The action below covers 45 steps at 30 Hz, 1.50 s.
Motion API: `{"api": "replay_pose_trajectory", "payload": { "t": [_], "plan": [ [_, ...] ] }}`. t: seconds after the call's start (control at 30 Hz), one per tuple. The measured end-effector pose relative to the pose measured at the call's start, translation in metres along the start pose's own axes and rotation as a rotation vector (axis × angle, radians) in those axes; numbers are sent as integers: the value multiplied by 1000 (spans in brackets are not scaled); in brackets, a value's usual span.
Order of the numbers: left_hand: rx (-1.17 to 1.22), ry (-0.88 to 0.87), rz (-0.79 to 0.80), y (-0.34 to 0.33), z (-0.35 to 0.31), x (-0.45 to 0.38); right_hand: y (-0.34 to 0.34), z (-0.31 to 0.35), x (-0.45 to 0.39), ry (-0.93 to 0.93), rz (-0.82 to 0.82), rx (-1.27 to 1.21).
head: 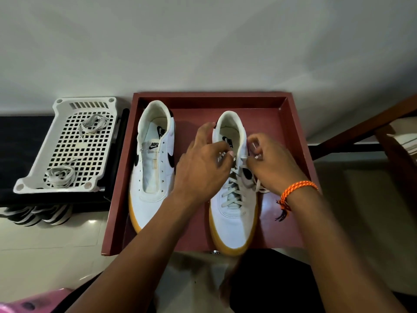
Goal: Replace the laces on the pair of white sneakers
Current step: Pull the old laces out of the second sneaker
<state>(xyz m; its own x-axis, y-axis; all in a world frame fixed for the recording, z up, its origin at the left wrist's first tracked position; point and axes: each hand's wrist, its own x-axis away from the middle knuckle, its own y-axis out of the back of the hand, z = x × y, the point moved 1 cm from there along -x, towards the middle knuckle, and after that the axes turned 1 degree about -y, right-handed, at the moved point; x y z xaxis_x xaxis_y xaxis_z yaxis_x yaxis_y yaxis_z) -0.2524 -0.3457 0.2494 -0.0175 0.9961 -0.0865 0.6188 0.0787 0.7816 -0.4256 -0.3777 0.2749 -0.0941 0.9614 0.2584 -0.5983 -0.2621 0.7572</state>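
Note:
Two white sneakers with gum soles stand in a red tray (297,141), toes toward me. The left sneaker (152,177) has bare eyelets and no lace. The right sneaker (234,213) carries a pale lace (232,190) crossed up most of its eyelets. My left hand (203,163) rests over the upper left side of the right sneaker, its fingertips on the lace near the top eyelets. My right hand (268,161) pinches a lace end at the top right eyelets. A loose lace end trails over the sneaker's right side.
A white perforated basket (58,172) sits to the left of the tray with two coiled lace bundles, one at the back (92,124) and one at the front (61,177). A white wall rises behind the tray. A dark wooden frame (361,129) stands at right.

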Motion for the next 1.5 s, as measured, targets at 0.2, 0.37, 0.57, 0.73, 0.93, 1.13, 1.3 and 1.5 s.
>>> {"api": "replay_pose_trajectory", "payload": {
  "t": [0.2, 0.37, 0.57, 0.73, 0.93, 1.13, 1.3, 1.5],
  "plan": [
    [72, -9, 38, -7, -3, -3, 0, -5, 10, 155, 148, 5],
    [158, 30, 29, -9, -4, -6, -4, -1, 7, 167, 109, -26],
    [806, 277, -64, -5, -5, -9, -4, -4, 4, 123, 81, -56],
    [666, 407, -236, -3, 7, -9, -9, -3, 2, 155, 60, -36],
    [173, 16, -73, -4, 4, -1, -10, -5, -1, 197, 47, -110],
    [88, 3, -9, -11, 1, -1, -10, -6, -1, 195, 30, -143],
    [348, 47, -162, -8, 4, -7, -8, -6, -1, 182, 25, -166],
    [126, 77, -392, 10, -1, -4, -9, -4, 0, 174, 12, -151]
  ]
}}
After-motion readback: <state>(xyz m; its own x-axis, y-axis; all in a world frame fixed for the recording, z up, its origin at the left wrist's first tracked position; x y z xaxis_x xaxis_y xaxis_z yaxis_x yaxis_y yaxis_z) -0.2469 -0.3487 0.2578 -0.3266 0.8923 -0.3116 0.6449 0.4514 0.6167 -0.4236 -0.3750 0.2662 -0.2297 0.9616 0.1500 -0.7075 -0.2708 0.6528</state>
